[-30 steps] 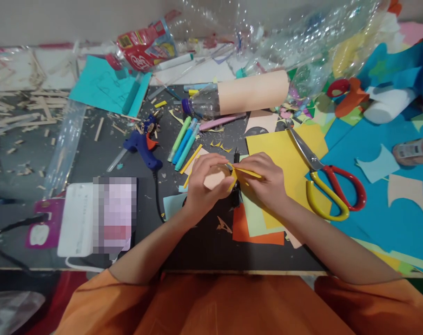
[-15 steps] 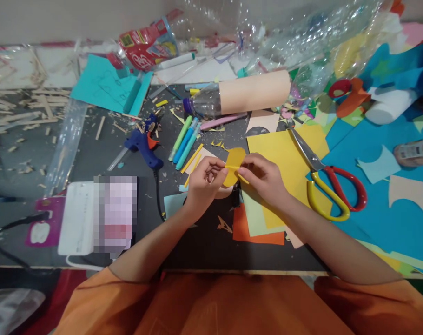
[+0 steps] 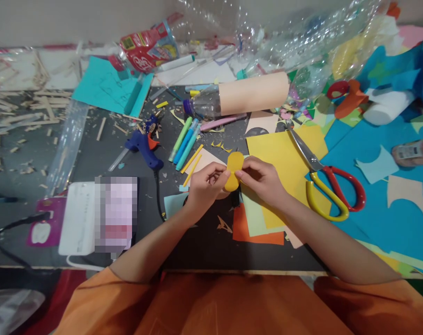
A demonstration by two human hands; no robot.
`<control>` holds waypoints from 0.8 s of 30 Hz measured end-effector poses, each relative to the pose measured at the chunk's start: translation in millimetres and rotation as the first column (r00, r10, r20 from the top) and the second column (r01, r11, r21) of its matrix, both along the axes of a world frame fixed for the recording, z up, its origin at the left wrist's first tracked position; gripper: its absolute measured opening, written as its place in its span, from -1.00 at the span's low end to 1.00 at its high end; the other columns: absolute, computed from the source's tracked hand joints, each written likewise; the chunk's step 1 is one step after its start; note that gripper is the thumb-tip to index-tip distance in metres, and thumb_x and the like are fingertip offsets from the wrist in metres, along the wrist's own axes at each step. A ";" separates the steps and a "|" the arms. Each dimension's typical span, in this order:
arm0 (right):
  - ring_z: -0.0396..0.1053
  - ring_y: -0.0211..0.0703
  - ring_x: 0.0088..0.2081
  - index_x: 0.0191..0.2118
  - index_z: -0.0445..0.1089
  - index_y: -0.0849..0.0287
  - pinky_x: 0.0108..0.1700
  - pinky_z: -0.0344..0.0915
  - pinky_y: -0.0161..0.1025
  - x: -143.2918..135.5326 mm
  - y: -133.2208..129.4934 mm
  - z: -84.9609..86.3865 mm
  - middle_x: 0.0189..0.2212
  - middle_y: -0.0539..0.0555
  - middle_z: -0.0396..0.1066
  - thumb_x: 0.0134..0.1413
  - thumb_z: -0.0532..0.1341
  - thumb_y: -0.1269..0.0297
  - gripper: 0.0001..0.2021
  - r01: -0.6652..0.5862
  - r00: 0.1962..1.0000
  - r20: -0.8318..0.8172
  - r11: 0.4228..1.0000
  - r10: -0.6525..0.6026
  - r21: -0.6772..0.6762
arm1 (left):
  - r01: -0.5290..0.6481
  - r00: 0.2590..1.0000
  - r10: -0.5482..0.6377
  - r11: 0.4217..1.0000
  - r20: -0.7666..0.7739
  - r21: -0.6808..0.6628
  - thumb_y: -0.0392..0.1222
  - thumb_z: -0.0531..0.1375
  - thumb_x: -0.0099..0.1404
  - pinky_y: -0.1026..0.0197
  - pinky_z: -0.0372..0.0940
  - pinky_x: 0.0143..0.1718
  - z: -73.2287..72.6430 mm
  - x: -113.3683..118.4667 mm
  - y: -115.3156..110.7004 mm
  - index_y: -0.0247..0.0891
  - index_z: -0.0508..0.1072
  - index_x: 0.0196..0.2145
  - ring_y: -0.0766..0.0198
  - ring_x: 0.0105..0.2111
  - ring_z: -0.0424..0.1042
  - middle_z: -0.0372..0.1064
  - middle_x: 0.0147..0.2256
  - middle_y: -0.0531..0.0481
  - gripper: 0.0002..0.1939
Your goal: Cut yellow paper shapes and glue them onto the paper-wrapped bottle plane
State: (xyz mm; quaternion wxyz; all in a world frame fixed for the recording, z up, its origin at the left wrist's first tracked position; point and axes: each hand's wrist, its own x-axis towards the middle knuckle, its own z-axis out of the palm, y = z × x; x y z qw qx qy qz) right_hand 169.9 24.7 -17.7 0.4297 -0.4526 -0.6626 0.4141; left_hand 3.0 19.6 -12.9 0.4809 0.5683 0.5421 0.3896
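Observation:
A small yellow paper piece [image 3: 235, 161] with rounded ends and a narrow middle is held upright between my two hands. My left hand [image 3: 209, 186] pinches its left edge between thumb and fingers. On the right edge, the thumb and fingertips of my right hand [image 3: 262, 179] are closed on the same piece. Beneath and beside my right hand lie yellow sheets [image 3: 291, 163], a pale green sheet and an orange sheet [image 3: 256, 230]. Yellow strips [image 3: 191, 159] rest just beyond my left hand.
Large scissors [image 3: 328, 179] with red and yellow handles lie at right. Markers [image 3: 187, 142] and a blue glue gun [image 3: 143, 146] with its cord are at left. A paper-wrapped bottle [image 3: 255, 94] lies behind. A phone [image 3: 119, 211] and white power bank [image 3: 77, 218] sit front left.
The yellow piece has been turned and now faces the camera more fully, its folded look gone. Both hands still hold it, nearly in the same place.

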 end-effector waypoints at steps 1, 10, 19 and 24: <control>0.21 -0.22 -0.46 -0.50 0.24 0.10 -0.37 0.17 -0.22 0.1 -0.1 -0.3 -0.55 -0.04 0.23 0.12 0.22 0.30 -0.79 -0.009 1.000 0.003 1.000 0.009 0.004 | 0.010 1.000 -0.010 1.000 -0.007 0.018 -0.03 0.21 0.17 0.32 0.08 -0.59 0.5 -0.1 -0.5 -0.20 0.36 -0.51 0.40 -0.62 0.12 0.19 -0.61 0.14 -0.78; 0.22 -0.22 -0.45 -0.47 0.24 0.11 -0.37 0.18 -0.25 0.7 -2.3 0.4 -0.55 -0.03 0.23 0.12 0.18 0.35 -0.83 -0.031 0.999 0.047 0.998 0.028 0.059 | 0.046 0.999 -0.046 0.999 0.010 -0.021 -0.11 0.20 0.11 0.38 0.06 -0.58 1.9 0.9 -0.2 -0.23 0.29 -0.54 0.44 -0.61 0.05 0.12 -0.62 0.17 -0.80; 0.31 -0.23 -0.46 -0.39 0.38 0.12 -0.40 0.24 -0.27 -1.7 -2.7 1.7 -0.49 0.01 0.38 0.19 0.20 0.15 -0.80 -0.001 1.000 -0.006 0.999 0.001 -0.054 | 0.005 1.000 -0.002 0.991 -0.021 0.131 -0.15 0.20 0.14 0.34 0.18 -0.48 -1.4 -1.3 1.4 -0.22 0.40 -0.49 0.39 -0.52 0.24 0.33 -0.50 0.10 -0.88; 0.42 -0.20 -0.38 -0.32 0.42 0.12 -0.32 0.34 -0.23 9.5 5.7 12.6 -0.39 0.06 0.49 0.27 0.13 0.08 -0.74 0.079 0.995 0.052 0.997 -0.080 0.025 | -0.238 0.971 0.236 0.946 0.037 0.222 -0.08 0.29 0.11 0.31 0.18 -0.47 2.1 -6.2 3.7 -0.22 0.36 -0.60 0.37 -0.51 0.21 0.22 -0.56 0.11 -0.74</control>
